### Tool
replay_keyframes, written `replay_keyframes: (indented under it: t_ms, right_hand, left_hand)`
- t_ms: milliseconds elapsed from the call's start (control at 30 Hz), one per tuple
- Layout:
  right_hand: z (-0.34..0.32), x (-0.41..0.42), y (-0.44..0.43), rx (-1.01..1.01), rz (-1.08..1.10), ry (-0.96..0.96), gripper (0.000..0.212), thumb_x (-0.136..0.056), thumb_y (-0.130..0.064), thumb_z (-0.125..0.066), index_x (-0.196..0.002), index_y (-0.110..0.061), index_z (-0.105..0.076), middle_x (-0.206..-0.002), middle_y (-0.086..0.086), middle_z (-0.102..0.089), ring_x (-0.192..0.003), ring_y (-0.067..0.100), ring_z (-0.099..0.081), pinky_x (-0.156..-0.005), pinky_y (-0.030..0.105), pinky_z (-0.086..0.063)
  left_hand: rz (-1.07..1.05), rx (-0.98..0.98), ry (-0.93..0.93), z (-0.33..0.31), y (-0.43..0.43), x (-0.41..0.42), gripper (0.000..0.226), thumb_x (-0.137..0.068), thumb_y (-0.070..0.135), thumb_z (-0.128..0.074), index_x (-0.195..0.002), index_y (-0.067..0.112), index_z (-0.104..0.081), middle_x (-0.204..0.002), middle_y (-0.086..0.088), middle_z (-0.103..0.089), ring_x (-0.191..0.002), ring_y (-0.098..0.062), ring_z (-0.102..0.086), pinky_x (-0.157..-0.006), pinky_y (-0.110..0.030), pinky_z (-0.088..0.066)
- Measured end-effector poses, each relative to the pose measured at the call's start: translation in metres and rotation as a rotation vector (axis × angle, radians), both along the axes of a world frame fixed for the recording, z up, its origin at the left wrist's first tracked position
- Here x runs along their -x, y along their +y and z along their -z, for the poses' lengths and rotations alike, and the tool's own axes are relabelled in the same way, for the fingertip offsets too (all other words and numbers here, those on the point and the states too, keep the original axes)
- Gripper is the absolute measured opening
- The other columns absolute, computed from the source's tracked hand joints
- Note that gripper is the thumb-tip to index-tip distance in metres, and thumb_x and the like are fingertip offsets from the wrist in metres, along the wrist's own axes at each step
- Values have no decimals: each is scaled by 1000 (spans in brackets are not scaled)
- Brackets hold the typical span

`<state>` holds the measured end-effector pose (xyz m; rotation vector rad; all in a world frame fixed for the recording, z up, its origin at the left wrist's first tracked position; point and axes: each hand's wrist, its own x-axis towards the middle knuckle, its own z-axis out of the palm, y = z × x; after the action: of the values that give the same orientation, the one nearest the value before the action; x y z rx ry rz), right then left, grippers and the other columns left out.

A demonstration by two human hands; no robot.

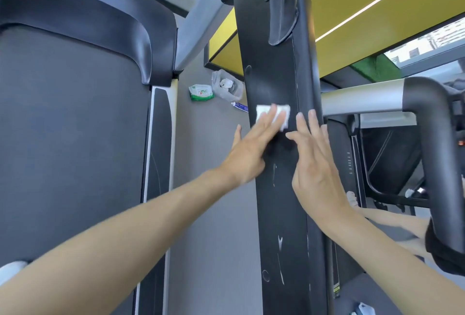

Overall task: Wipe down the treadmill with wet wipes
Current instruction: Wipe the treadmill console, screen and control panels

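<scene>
Left hand (247, 153) flat, straight fingers pressing folded white wet wipe (273, 116) against scuffed black treadmill upright (279, 189), right hand (317, 166) open-fingered, resting beside it, holding nothing, green-and-white wipe packet (200, 92) on grey floor (214, 189) beyond

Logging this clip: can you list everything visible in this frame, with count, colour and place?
upright post: one, black with white scuffs, centre
wet wipe: one, white, flat on the post
wipes pack: one, green and white, on the grey floor left of the post
clear container: one, transparent, crumpled white wipes inside, beside the pack
tube: one, white and blue, on the floor by the post
treadmill belt: one, dark grey, far left
handrail: one, silver with black bend, right
wall panel: one, yellow, upper right
left hand: fingers straight, pressing the wipe
right hand: fingers straight, against the post's right edge
</scene>
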<state>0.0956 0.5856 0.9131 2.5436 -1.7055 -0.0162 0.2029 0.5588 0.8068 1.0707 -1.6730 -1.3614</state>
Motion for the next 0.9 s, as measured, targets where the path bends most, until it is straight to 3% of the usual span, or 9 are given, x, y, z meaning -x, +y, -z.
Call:
replay_keyframes:
  t_ms: [133,300,467,533,633,733,900]
  right_hand:
    - [1,2,1,0,6,-15,45,-83,9,-16,-113,-3,-48,-149,21,-34,-146,28,-12,-120,41,-8]
    - [-2,4,-1,-55,-11,-94,43,-80,-5,-11,-103,-8,-47,-150,18,-32,-147,22,-7,-120,38,-9]
    - [-1,5,-3,-29,-12,-70,51,-81,-5,-8,-108,-5,-51,-150,17,-34,-146,21,-7,-120,34,-8]
    - [0,6,-4,-1,-23,-33,55,-81,-4,-9,-112,-1,-55,-148,17,-37,-146,24,-10,-120,38,-10]
    - [0,6,-3,4,-48,0,62,-79,1,-11,-126,3,-51,-148,19,-37,-145,27,-10,-118,45,-15]
    - [1,10,-2,35,-53,36,65,-73,21,-24,-132,6,-46,-147,22,-36,-145,31,-10,-119,42,-11]
    - [6,10,-4,98,-119,133,50,-76,17,-30,-120,14,-55,-143,28,-39,-141,41,-18,-116,49,-11]
  left_hand:
    - [-43,-79,29,-14,3,2,108,-68,-23,-28,-148,39,8,-155,21,17,-144,-3,15,-116,-53,5]
    - [184,50,-52,2,102,11,114,-62,-24,-26,-139,43,22,-142,29,35,-139,1,28,-115,-52,14]
    - [-5,-201,31,-5,35,9,111,-65,-22,-27,-147,41,11,-155,21,19,-142,4,14,-114,-52,13]
    - [-57,-230,59,-10,24,10,108,-67,-21,-27,-149,40,9,-157,19,16,-144,2,12,-114,-50,13]
    - [15,-108,11,-4,77,19,112,-64,-23,-27,-142,44,16,-150,26,25,-143,-1,17,-114,-48,12]
    - [122,-22,-11,6,130,25,115,-59,-24,-25,-138,48,20,-143,32,32,-140,2,23,-114,-46,16]
    - [-100,-287,88,-4,64,28,112,-64,-22,-26,-147,44,9,-156,22,14,-145,0,8,-113,-46,16]
